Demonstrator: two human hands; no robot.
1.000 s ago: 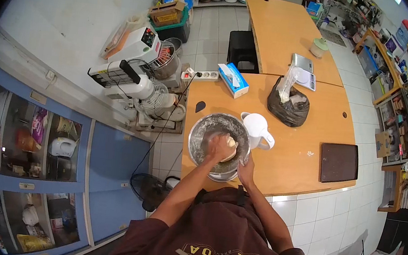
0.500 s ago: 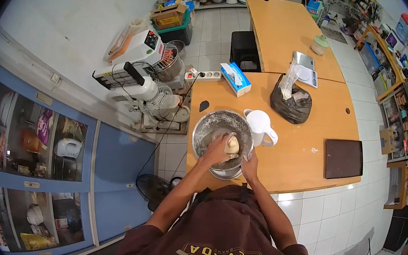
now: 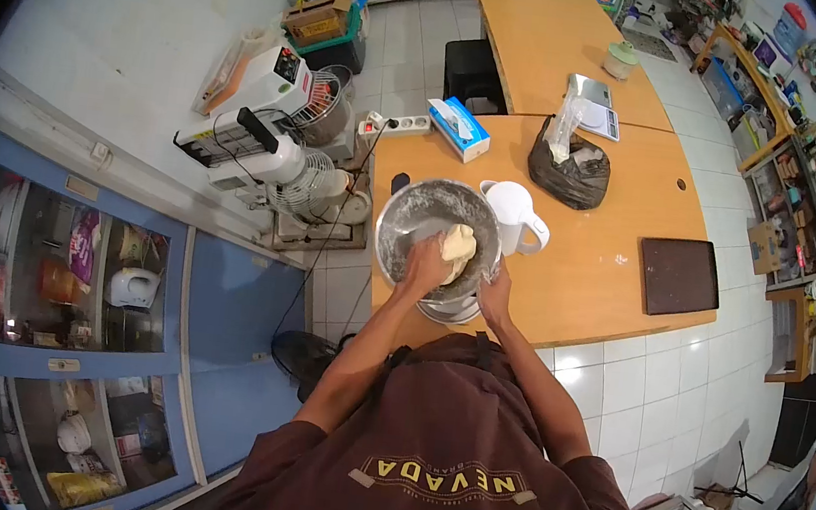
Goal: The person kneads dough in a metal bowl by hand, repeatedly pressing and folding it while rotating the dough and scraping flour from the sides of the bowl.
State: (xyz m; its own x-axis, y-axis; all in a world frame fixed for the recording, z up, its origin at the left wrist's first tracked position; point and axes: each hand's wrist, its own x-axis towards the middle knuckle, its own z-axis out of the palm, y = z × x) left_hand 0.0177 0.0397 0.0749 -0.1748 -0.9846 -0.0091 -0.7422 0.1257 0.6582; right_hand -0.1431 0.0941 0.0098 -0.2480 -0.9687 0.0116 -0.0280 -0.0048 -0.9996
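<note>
A metal mixing bowl (image 3: pixel 398 239), dusted whitish inside, stands at the near edge of the table, tilted slightly towards me. Inside it lies a lump of pale dough (image 3: pixel 458 248). My left hand (image 3: pixel 430 264) reaches into the bowl and grasps the dough from its left side, with some fingertips hidden behind it. On the right side of the bowl, my right hand (image 3: pixel 495 297) is closed around the rim. A white plastic jug (image 3: pixel 511 206) with a handle stands just behind the bowl, close to its right side.
On the wooden table (image 3: pixel 586 285) are a black plastic bag (image 3: pixel 570 173), a dark baking tray (image 3: pixel 678 276), a kitchen scale (image 3: pixel 599 121), a tissue box (image 3: pixel 460 129) and a power strip (image 3: pixel 394 127). Mixers (image 3: pixel 302 167) stand left, beyond a hanging cable. Blue cabinets (image 3: pixel 236 336) line the left wall.
My left hand has worked the dough, which now shows as a longer, raised lump above the fingers. My right hand stays on the rim. The whole view has shifted slightly.
</note>
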